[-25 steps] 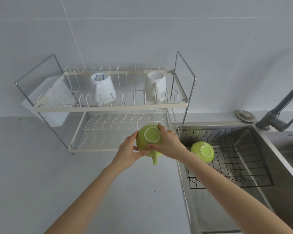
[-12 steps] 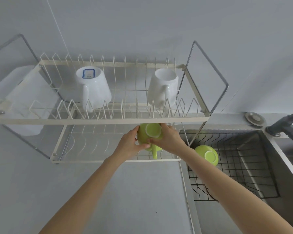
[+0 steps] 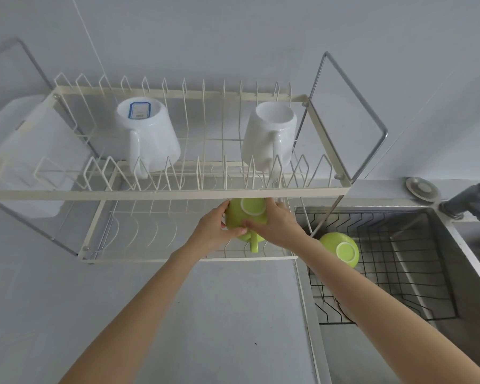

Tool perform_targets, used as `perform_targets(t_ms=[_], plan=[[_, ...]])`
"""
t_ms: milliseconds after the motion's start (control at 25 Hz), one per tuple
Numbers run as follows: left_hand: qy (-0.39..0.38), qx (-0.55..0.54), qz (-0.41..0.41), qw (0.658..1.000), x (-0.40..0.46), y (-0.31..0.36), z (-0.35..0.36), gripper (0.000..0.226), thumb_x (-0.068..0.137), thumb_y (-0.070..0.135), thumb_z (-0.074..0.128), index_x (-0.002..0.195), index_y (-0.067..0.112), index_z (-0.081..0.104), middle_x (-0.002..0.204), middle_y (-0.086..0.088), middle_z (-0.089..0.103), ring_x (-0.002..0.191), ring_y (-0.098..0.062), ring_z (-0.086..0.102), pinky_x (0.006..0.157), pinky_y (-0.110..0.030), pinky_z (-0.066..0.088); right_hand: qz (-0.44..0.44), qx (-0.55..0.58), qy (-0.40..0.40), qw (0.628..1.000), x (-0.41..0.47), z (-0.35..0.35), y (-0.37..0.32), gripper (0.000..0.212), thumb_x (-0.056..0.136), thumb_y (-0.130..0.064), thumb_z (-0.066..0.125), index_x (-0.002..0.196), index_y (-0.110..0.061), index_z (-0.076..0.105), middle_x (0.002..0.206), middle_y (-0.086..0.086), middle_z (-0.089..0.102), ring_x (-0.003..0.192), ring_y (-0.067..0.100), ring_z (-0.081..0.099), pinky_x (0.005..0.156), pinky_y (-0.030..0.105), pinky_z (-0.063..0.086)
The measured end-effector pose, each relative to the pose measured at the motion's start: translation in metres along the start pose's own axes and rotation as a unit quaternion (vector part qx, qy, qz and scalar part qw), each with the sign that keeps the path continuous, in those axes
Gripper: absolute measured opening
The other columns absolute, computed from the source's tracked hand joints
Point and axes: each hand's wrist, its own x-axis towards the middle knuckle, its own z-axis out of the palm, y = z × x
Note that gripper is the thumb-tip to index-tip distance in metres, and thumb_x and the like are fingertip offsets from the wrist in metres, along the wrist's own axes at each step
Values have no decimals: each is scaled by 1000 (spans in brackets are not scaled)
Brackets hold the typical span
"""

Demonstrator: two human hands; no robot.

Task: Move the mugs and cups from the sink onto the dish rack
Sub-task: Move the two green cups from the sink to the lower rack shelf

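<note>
While two white mugs (image 3: 147, 134) are already sitting upside down on the dish rack (image 3: 164, 191) across the upper frame, the left hand (image 3: 215, 231) and right hand (image 3: 277, 225) are together clasping an inverted green cup (image 3: 247, 217) over the lower tier at centre — one more green cup (image 3: 341, 249) is waiting in the sink (image 3: 455, 273) at right.

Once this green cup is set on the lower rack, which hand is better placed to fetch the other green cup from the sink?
Probably the right hand: its arm already crosses the sink's edge beside the remaining green cup. The left hand is further left.
</note>
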Motion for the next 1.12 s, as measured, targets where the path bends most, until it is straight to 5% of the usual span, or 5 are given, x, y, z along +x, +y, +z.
perform_targets(t_ms=[400,560,760,1120], plan=[[22,50,18,998,-24,6,-5,72,82,28,64,141,14,26,143,-11,39,120,-28,49,97,-34,40,-44,-59,4,997,-32,-10,-2,80,87,-39,56,147,-19,8,144,20,29,135,36,29,109,45,30],[36,140,21,989,-51,6,-3,68,86,30,56,142,13,22,146,-10,35,129,-29,40,105,-42,37,-78,-94,13,992,-65,-10,2,77,89,-37,54,147,-18,8,146,17,29,135,33,29,109,45,32],[60,334,59,939,-95,12,10,59,91,36,45,141,14,24,146,-7,36,129,-29,40,103,-39,32,-102,-146,20,984,-108,-6,19,71,90,-39,51,147,-20,13,153,12,24,139,32,24,113,46,27],[44,372,93,923,-136,36,69,56,92,38,39,140,14,25,145,-4,36,136,-22,30,112,-39,22,-82,-167,32,982,-155,-13,81,66,89,-38,51,145,-20,22,153,9,27,143,27,18,117,41,18]])
